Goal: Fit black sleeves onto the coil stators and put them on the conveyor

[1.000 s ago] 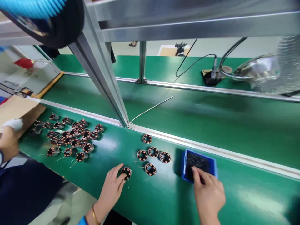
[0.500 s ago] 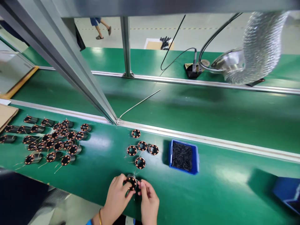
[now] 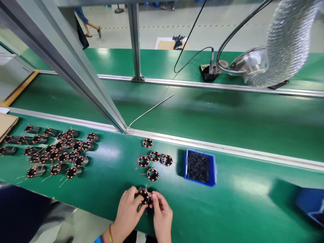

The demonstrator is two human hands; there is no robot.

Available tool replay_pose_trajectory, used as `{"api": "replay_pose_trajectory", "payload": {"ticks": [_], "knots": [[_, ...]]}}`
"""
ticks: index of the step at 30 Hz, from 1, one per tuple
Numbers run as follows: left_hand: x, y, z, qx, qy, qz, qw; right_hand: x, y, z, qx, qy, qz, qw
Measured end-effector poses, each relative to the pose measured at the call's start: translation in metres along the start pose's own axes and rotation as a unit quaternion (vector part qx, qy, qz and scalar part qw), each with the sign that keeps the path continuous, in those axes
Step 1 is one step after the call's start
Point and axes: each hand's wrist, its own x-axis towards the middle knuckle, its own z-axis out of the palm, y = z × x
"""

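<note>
My left hand (image 3: 128, 207) is closed around a motor stator (image 3: 143, 195), a dark ring with copper windings, tilted so that its open end faces me. At the stator's right edge, my right hand (image 3: 162, 211) pinches thumb and fingers together. A small dark bit shows by those fingertips, too small to make out. Just beyond my hands, several more stators (image 3: 153, 174) stand on the green bench with thin wire ends sticking out. Right of them sits a blue bin (image 3: 215, 170) full of short black tube-like pieces (image 3: 198, 167).
Many stators (image 3: 63, 157) lie grouped on the left of the bench. A metal post (image 3: 83, 74) slants down to the bench rail (image 3: 215, 145). A foil duct (image 3: 288, 44) and a soldering iron stand (image 3: 209, 72) are at the back. Another blue bin (image 3: 310, 204) is at right.
The view has tilted up slightly. Both hands stay at the same stator, with the right fingertips a little closer against its edge. A person in the background has walked leftward.
</note>
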Motion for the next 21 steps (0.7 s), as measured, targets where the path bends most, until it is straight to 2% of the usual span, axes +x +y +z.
{"api": "replay_pose_trajectory", "payload": {"ticks": [3, 7, 9, 11, 15, 17, 19, 21], "knots": [[0.000, -0.001, 0.001, -0.004, 0.004, -0.002, 1.000, 0.003, 0.008, 0.000, -0.024, -0.025, -0.050, 0.998], [-0.002, -0.002, 0.002, -0.013, -0.011, -0.005, 1.000, 0.005, 0.012, 0.001, -0.089, -0.060, -0.238, 0.965], [-0.002, -0.003, 0.002, -0.017, -0.022, -0.011, 1.000, 0.005, 0.010, 0.002, -0.104, -0.072, -0.290, 0.949], [-0.003, -0.003, 0.002, -0.010, -0.024, -0.016, 1.000, 0.005, 0.006, 0.002, -0.105, -0.072, -0.307, 0.943], [-0.002, -0.002, 0.001, 0.001, -0.006, -0.019, 1.000, 0.002, 0.007, -0.002, -0.079, -0.003, -0.297, 0.952], [-0.002, 0.000, 0.001, 0.003, -0.002, -0.024, 1.000, -0.002, 0.009, -0.005, -0.095, -0.007, -0.309, 0.946], [-0.002, 0.001, 0.001, 0.002, -0.002, -0.025, 1.000, -0.005, 0.011, -0.008, -0.137, -0.031, -0.372, 0.917], [-0.003, 0.001, 0.002, -0.002, -0.002, -0.023, 1.000, -0.007, 0.009, -0.011, -0.203, -0.043, -0.479, 0.853]]}}
